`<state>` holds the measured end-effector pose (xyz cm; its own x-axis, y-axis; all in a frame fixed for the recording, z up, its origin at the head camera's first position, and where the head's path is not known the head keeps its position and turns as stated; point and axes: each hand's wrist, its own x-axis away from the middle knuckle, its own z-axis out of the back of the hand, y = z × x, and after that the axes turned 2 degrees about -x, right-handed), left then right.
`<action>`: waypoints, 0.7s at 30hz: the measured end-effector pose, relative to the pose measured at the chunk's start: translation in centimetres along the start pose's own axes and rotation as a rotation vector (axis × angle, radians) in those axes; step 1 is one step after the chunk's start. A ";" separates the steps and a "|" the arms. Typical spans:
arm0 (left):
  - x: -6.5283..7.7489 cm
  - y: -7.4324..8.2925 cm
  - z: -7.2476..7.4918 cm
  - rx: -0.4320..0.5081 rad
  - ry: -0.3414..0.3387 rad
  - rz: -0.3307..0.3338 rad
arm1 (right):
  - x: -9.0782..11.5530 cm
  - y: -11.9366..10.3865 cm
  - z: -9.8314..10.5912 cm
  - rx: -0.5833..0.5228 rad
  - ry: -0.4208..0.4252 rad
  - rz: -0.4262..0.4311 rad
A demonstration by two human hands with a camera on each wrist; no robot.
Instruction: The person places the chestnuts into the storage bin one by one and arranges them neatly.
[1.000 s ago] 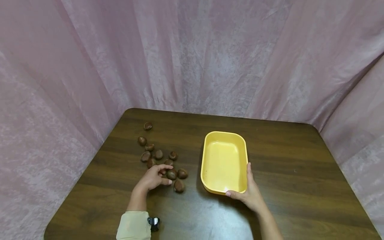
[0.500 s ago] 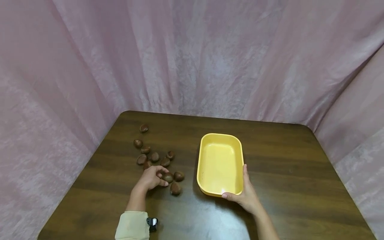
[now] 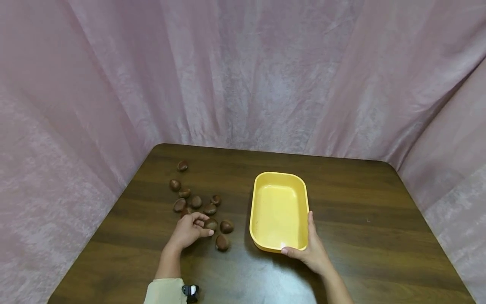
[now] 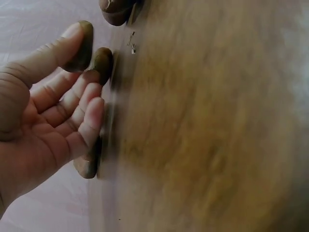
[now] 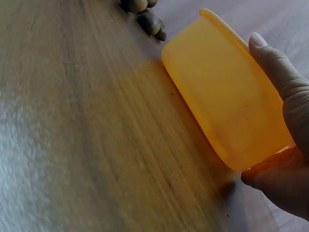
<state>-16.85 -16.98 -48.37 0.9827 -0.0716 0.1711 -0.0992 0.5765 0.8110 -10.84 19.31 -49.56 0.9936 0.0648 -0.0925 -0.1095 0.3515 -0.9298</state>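
Thumb and fingers of my left hand (image 3: pixel 188 231) pinch a brown chestnut (image 3: pixel 210 224). In the left wrist view this chestnut (image 4: pixel 83 48) is at the thumb tip, a little off the tabletop. Two more chestnuts lie just to its right, one beside it (image 3: pixel 226 226) and one nearer me (image 3: pixel 222 242). My right hand (image 3: pixel 313 250) grips the near right corner of a yellow rectangular plastic tub (image 3: pixel 252 211), thumb at the rim and fingers along the outer side. Nothing lies inside the tub. The right wrist view shows the thumb (image 5: pixel 275 65) up at the rim.
Several other chestnuts are scattered beyond the left hand, the farthest chestnut (image 3: pixel 182 166) towards the table's back left corner. The dark wooden table (image 3: pixel 353 202) has rounded corners. Pink curtains (image 3: pixel 243 76) hang behind it and at both sides.
My left fingers, which were reaching down among the chestnuts, now pinch one and have raised it slightly. The right hand keeps its hold on the tub. The head view has shifted a little.
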 end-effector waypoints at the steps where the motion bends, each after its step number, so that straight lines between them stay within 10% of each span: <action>1: 0.0 0.1 0.0 0.013 0.007 -0.004 | 0.1 -0.5 0.0 0.000 -0.002 0.002; 21: -0.2 1.9 -0.6 0.397 0.056 -0.064 | -0.4 0.0 -0.1 -0.018 -0.005 0.032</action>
<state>-17.11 -15.40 -47.15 0.9947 -0.0464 0.0918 -0.0799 0.2126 0.9739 -11.22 19.17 -49.55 0.9894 0.0804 -0.1206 -0.1407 0.3324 -0.9326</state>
